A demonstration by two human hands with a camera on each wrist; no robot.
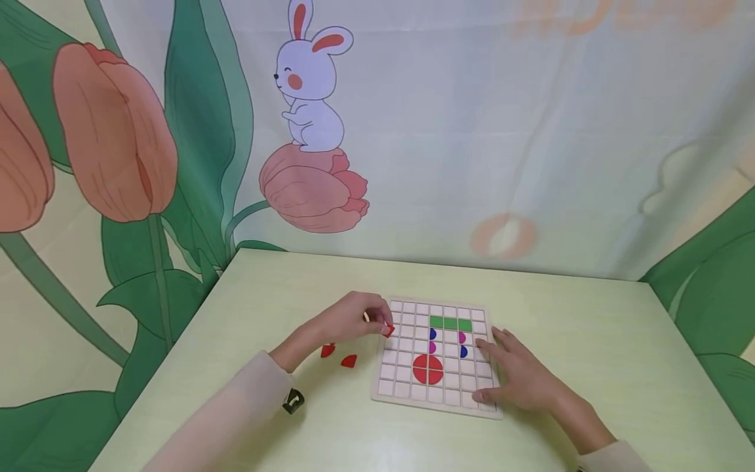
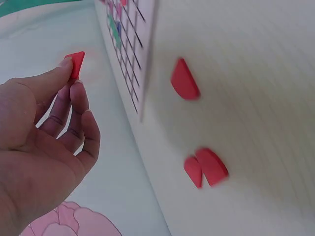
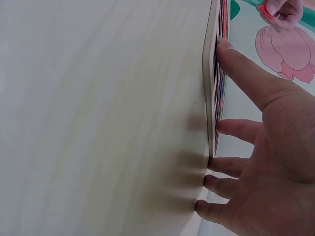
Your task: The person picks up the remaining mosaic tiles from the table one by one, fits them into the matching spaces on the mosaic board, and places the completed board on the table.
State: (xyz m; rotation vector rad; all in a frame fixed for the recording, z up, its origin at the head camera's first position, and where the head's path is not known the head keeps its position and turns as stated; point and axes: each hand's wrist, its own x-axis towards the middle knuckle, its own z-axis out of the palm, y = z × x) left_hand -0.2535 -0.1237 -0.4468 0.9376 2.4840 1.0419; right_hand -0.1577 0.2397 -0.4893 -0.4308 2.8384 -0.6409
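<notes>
My left hand [image 1: 358, 316] pinches a small red piece [image 2: 75, 63] between thumb and fingertips, raised just over the left edge of the wooden grid board [image 1: 401, 392]. Four red quarter-pieces form a red circle [image 1: 421, 375] on the board's lower middle. Green squares [image 1: 451, 323] make a row near its top, with blue half-circles [image 1: 463, 352] and magenta half-circles [image 1: 463, 337] below. With fingers spread, my right hand [image 1: 525, 377] rests at the board's right edge, thumb and index fingertip on it, the other fingertips at the tabletop.
Left of the board, loose red quarter-circle pieces [image 1: 349, 361] lie on the pale table [image 1: 560, 308], two of them side by side. A printed cloth [image 1: 425, 164] with tulips and a rabbit hangs behind the table's far edge.
</notes>
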